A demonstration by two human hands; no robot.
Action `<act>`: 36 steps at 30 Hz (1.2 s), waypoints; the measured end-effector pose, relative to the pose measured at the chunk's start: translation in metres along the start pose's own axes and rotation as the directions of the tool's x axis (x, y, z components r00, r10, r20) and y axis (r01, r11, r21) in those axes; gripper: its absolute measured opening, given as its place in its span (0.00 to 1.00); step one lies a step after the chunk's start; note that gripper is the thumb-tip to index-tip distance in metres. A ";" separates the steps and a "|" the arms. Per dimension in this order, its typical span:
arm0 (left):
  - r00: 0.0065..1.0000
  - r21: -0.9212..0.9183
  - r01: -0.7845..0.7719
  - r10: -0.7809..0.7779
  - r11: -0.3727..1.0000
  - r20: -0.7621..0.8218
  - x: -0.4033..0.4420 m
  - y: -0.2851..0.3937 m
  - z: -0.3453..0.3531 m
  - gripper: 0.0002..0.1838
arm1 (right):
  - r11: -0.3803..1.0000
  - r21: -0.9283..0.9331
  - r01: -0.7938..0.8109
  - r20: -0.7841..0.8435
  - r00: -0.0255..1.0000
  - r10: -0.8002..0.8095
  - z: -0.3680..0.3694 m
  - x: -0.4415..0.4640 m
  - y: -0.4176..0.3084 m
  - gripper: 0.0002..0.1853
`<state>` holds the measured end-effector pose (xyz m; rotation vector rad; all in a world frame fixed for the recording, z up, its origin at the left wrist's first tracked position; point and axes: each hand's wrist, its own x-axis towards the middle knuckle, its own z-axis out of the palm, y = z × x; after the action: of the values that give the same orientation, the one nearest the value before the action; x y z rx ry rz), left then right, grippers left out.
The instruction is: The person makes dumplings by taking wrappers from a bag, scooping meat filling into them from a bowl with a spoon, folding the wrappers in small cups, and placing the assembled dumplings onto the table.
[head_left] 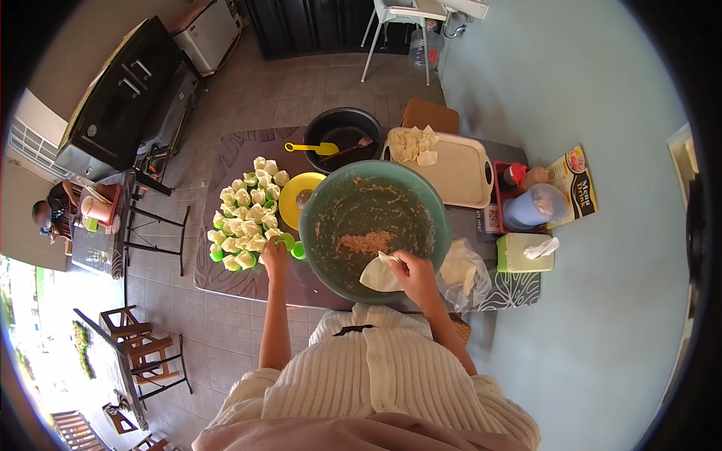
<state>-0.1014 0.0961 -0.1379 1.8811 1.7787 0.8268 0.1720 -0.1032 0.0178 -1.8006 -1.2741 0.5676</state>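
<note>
My right hand (416, 276) pinches a round, pale dumpling wrapper (380, 275) over the near rim of a large green basin (310, 255). Inside the basin lies a small heap of pinkish minced filling (367, 242), with smears up the walls. On the left, my left hand (275, 257) is closed at a small green cup (286, 240); its fingertips are partly hidden. Another green cup (298, 250) stands just right of it. Beside this hand are many wrapped dumplings (244, 213) standing upright in green cups, packed in a group.
Behind the basin are a yellow dish (294, 188), a black basin (331, 120) with a yellow scoop (312, 148), and a tray (451, 177) bearing wrappers (413, 144). Bagged wrappers (460, 272), a tissue box (519, 253) and a blue container (535, 207) stand right. A person (56, 214) is far left.
</note>
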 end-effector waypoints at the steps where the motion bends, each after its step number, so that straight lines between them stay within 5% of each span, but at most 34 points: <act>1: 0.998 -0.025 0.019 -0.020 1.000 -0.063 -0.003 0.014 -0.010 0.09 | 1.000 0.025 -0.001 -0.010 1.000 0.001 0.000 0.000 0.001 0.07; 5: 0.991 -0.147 -0.076 0.059 0.986 -0.121 -0.024 0.099 -0.044 0.08 | 0.981 0.188 -0.049 0.003 0.999 0.050 0.004 0.003 -0.004 0.08; 7: 0.996 -0.471 0.052 -0.011 0.881 0.090 -0.036 0.126 -0.043 0.11 | 0.674 0.712 -0.195 0.121 0.980 0.155 0.007 0.006 -0.021 0.09; 10: 0.975 -0.539 0.042 0.084 0.841 0.207 -0.057 0.170 -0.043 0.16 | 0.554 0.814 -0.175 0.116 0.983 0.140 0.008 0.011 -0.055 0.09; 12: 0.900 -0.522 -0.313 0.423 0.793 0.102 -0.067 0.190 -0.042 0.19 | 0.689 0.717 -0.100 0.032 0.993 0.112 0.016 0.014 -0.057 0.08; 14: 0.860 -0.609 -0.161 0.413 0.777 0.300 -0.078 0.214 -0.056 0.20 | 0.803 0.595 -0.026 -0.050 0.996 0.070 0.015 0.014 -0.058 0.07; 16: 0.813 -0.625 -0.073 0.410 0.777 0.414 -0.078 0.211 -0.054 0.23 | 0.957 0.287 0.040 -0.164 0.986 0.008 0.010 0.014 -0.060 0.06; 19: 0.754 -0.719 0.084 0.428 0.690 0.498 -0.081 0.210 -0.053 0.22 | 0.962 0.262 0.074 -0.298 0.954 0.008 0.010 0.016 -0.060 0.05; 21: 0.620 -0.721 0.676 0.410 0.152 0.668 -0.086 0.216 -0.057 0.20 | 0.971 0.217 0.103 -0.332 0.943 -0.026 0.010 0.018 -0.054 0.05; 24: 0.610 -0.671 0.738 0.362 0.065 0.705 -0.093 0.224 -0.058 0.19 | 0.977 0.169 0.130 -0.363 0.930 -0.061 0.013 0.018 -0.051 0.05; 25: 0.609 -0.671 0.738 0.363 0.065 0.705 -0.093 0.225 -0.057 0.19 | 0.978 0.167 0.126 -0.360 0.931 -0.059 0.013 0.017 -0.050 0.06; 27: 0.749 -0.744 0.126 0.429 0.656 0.504 -0.094 0.226 -0.056 0.17 | 0.979 0.153 0.133 -0.349 0.934 -0.072 0.016 0.016 -0.045 0.06; 33: 0.877 -0.544 -0.026 0.280 0.839 0.390 -0.095 0.225 -0.052 0.14 | 0.992 0.063 0.113 -0.257 0.962 -0.093 0.017 0.012 -0.038 0.09; 36: 0.869 -0.537 -0.213 0.409 0.817 0.279 -0.093 0.216 -0.045 0.17 | 0.996 0.000 0.089 -0.125 0.988 -0.089 0.017 0.007 -0.037 0.12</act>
<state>0.0281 -0.0207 0.0262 1.8427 0.9134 0.8503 0.1423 -0.0858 0.0398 -1.7371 -1.2584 0.4018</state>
